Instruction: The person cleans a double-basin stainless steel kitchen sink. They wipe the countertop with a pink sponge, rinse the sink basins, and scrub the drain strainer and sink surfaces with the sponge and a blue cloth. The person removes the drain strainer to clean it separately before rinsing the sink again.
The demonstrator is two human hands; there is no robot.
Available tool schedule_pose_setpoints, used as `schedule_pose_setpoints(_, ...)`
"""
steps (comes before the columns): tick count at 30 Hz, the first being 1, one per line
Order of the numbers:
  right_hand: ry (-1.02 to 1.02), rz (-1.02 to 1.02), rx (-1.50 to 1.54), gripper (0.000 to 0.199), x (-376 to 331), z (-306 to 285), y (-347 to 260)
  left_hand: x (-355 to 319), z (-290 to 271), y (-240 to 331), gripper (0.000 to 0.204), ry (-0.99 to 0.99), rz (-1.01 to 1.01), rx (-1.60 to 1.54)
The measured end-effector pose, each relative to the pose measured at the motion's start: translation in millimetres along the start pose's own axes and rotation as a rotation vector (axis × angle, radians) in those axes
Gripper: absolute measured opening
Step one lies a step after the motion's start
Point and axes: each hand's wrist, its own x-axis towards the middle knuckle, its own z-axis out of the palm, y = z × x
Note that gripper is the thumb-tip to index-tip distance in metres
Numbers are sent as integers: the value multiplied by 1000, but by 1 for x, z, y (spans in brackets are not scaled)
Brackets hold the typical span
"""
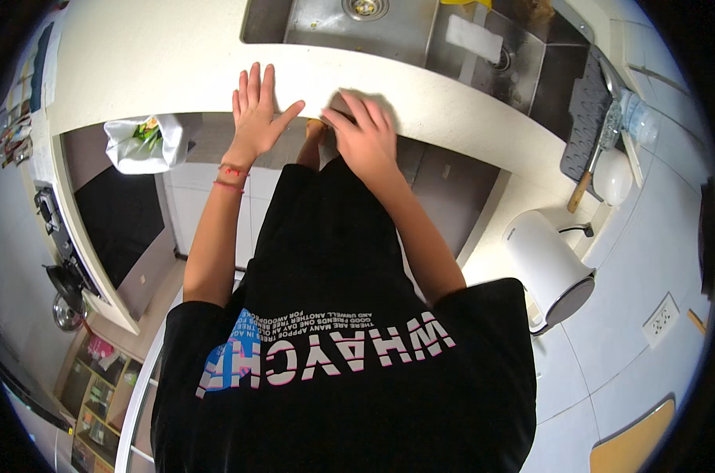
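Note:
My left hand (255, 110) lies palm down at the front edge of the pale countertop (168, 63), its fingers spread and nothing in it. Red string bracelets (231, 177) circle that wrist. To its right, my right hand (365, 138) is over the same edge, fingers bent and partly apart. A dark patch shows between its thumb and fingers; whether it is only shadow I cannot make out. No held thing is visible in this hand.
Beyond the counter is a steel sink (405, 35) with a white cloth (474, 39) on its divider. A white bag (146, 154) with scraps hangs left below the edge. Rightward are a grey mat (582, 114), a wooden-handled tool (582, 189), a clear bottle (640, 118) and a white appliance (546, 256).

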Motion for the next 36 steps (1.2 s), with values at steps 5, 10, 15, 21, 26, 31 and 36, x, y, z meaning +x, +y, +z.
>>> schedule_pose_setpoints(5,93,197,-210,28,18,-14,36,0,2,-1,95,18,32,23)
schedule_pose_setpoints(10,-76,91,-261,35,61,21,2,2,4,0,94,20,54,45)
schedule_pose_setpoints(15,41,10,-195,29,-11,0,11,0,4,-2,94,23,18,73)
schedule_pose_setpoints(21,160,233,-179,20,35,-15,26,-3,2,0,95,-3,8,51)
schedule_pose_setpoints(26,110,829,1550,48,96,-36,8,8,-45,22,100,-237,-56,-216)
schedule_pose_setpoints(31,-166,887,1821,49,107,-52,-22,21,-98,66,71,-131,110,-1349)
schedule_pose_setpoints(36,-102,726,1551,51,107,-53,-35,48,-111,65,32,23,143,-1368)
